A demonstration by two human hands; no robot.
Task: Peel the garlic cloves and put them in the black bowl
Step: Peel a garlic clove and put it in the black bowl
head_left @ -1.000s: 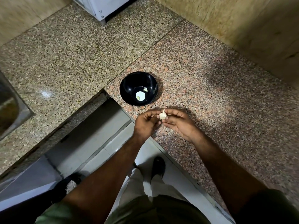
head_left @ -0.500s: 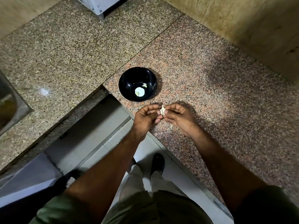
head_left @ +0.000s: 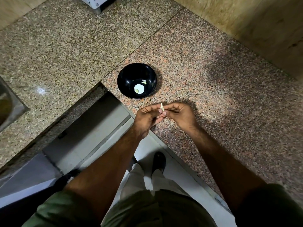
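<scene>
A small pale garlic clove (head_left: 161, 107) with a pointed tip is pinched between the fingertips of my left hand (head_left: 146, 119) and my right hand (head_left: 181, 116). Both hands meet just above the counter's front edge, a short way in front of the black bowl (head_left: 124, 79). The bowl stands upright on the reddish granite. Inside it lie two peeled garlic pieces (head_left: 144, 82) and a round white glare spot. Most of the clove is hidden by my fingers.
The speckled granite counter (head_left: 221, 95) forms an inner corner around a gap showing the tiled floor and my shoes. A steel sink edge (head_left: 8, 102) shows at far left. A white appliance (head_left: 98, 2) stands at the back. Tan wall tiles rise at right.
Both hands have kept working the clove between the fingertips, turning it so less of it shows. The view shifted slightly; the bowl has not moved.
</scene>
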